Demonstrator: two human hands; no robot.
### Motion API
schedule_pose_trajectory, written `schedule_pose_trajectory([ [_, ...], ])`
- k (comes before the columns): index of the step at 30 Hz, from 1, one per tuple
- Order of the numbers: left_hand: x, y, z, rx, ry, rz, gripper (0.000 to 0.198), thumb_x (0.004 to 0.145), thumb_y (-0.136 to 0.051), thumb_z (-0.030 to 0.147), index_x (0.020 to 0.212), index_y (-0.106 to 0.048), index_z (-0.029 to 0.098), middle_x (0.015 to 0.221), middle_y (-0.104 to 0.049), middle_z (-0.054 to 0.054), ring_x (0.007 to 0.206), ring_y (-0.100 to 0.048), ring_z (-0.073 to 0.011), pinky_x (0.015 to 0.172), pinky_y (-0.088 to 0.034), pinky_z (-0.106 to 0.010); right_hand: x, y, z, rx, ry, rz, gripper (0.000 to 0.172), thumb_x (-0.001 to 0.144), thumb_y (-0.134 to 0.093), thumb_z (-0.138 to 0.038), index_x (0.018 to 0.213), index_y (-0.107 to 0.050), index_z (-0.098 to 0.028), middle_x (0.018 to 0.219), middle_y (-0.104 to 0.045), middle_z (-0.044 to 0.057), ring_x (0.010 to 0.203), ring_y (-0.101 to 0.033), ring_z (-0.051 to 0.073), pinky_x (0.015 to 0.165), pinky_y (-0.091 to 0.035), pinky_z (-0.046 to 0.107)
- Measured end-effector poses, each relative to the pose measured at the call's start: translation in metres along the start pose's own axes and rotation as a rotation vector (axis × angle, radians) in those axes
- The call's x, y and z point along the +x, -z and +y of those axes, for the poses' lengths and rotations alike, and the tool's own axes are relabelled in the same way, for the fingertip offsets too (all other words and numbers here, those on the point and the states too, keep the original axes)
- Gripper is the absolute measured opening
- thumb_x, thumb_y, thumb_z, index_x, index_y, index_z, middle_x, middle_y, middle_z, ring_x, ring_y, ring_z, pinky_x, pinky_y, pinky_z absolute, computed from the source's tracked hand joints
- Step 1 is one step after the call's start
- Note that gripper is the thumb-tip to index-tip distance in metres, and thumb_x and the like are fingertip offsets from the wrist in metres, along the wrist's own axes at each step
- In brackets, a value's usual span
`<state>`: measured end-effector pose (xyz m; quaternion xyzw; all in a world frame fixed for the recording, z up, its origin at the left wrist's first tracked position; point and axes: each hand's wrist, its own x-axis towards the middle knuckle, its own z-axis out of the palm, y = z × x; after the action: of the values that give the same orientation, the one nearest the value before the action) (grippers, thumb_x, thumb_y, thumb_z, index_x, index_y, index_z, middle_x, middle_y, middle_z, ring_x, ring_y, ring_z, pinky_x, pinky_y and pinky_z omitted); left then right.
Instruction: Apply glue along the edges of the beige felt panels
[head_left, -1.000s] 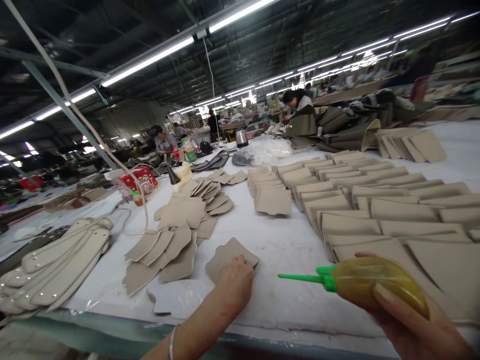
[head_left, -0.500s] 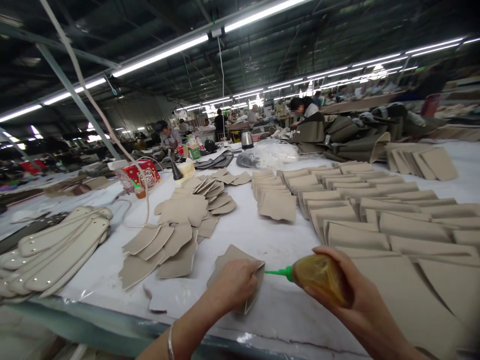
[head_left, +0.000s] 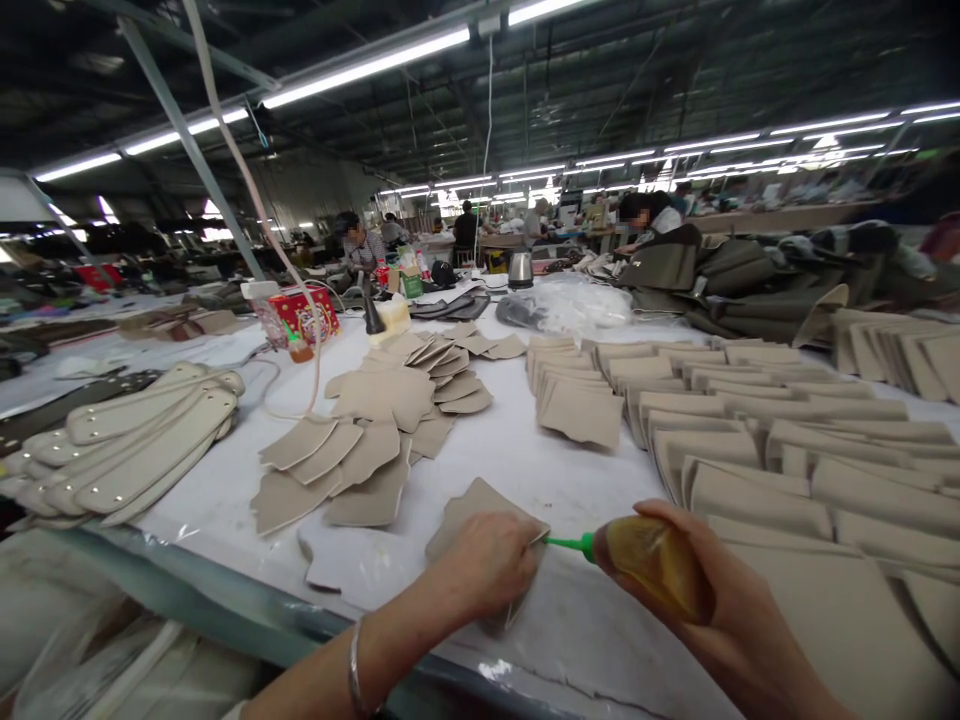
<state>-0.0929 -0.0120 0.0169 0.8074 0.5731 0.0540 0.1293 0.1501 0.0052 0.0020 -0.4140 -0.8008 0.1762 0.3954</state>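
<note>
Near the table's front edge lies a beige leather-like piece, with one edge turned up. My left hand is closed on that edge, its fingers bent and partly hiding the piece. My right hand is wrapped around a squeeze bottle of amber liquid, tipped on its side. The bottle's thin green nozzle points left, its tip at the piece's right corner beside my left fingers. Whether the tip touches, I cannot tell.
Loose beige pieces are heaped left of centre. Rows of folded beige pieces fill the right. Pale studded strips lie at left. A cable hangs onto the table near a red box. People work farther back.
The view has turned a little to the left, so the table's contents sit farther right. The nozzle tip appears slightly closer to the piece's corner. Both hands keep their hold.
</note>
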Motion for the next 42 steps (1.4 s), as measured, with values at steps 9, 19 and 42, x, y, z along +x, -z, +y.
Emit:
schedule_pose_trajectory([
  [9, -0.003, -0.002, -0.002, -0.009, 0.024, -0.004, 0.031, 0.084, -0.039, 0.02, 0.103, -0.063, 0.024, 0.084, -0.065, -0.005, 0.079, -0.063, -0.0228, 0.07, -0.044, -0.03, -0.001, -0.004, 0.003, 0.035, -0.097, 0.028, 0.043, 0.086, -0.065, -0.049, 0.119, -0.049, -0.029, 0.104, -0.062, 0.002, 0.083, -0.064, 0.02, 0.069, -0.054, 0.025],
  [19, -0.005, -0.005, -0.005, -0.017, 0.0, -0.016, 0.032, 0.086, -0.038, 0.02, 0.108, -0.06, 0.026, 0.086, -0.062, -0.005, 0.081, -0.061, -0.0226, 0.07, -0.043, -0.03, -0.005, -0.005, 0.004, 0.1, -0.132, -0.008, 0.042, 0.087, -0.063, -0.05, 0.119, -0.048, -0.029, 0.104, -0.061, 0.0, 0.085, -0.063, 0.019, 0.071, -0.052, 0.023],
  [42, -0.011, -0.005, -0.005, -0.085, 0.014, -0.003, 0.039, 0.091, -0.035, 0.023, 0.123, -0.055, 0.028, 0.088, -0.059, -0.004, 0.081, -0.059, -0.0204, 0.074, -0.043, -0.028, -0.019, -0.007, -0.004, 0.171, -0.295, 0.061, 0.046, 0.083, -0.063, -0.053, 0.118, -0.051, -0.026, 0.106, -0.06, 0.002, 0.088, -0.061, 0.023, 0.078, -0.048, 0.028],
])
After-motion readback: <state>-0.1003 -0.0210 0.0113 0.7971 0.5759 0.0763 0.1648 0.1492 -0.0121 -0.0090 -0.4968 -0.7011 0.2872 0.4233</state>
